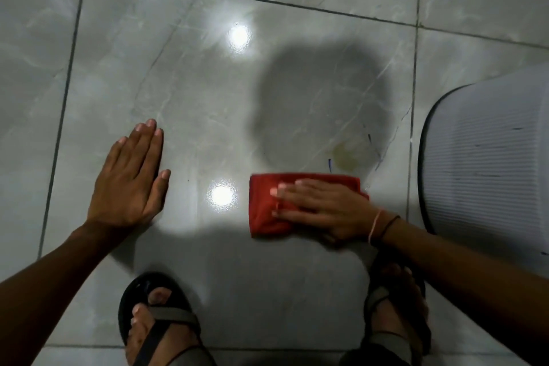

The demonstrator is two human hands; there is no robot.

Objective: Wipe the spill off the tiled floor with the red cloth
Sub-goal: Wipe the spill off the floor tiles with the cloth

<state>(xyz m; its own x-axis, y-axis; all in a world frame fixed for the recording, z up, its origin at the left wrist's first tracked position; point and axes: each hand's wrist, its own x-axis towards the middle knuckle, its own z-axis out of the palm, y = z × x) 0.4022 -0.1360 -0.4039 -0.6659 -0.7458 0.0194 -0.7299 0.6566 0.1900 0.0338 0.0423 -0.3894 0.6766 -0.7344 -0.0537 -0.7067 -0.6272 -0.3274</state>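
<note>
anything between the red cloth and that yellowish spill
Nothing visible. The right hand presses the red cloth flat on the floor tile, and the yellowish spill lies just beyond the cloth's far edge, with only bare tile between.

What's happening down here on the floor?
A person is crouched over the tiled floor. The right hand presses a folded red cloth flat, just short of a yellowish spill. The left hand rests palm down on the tile. The spill looks not yet wiped.
</note>
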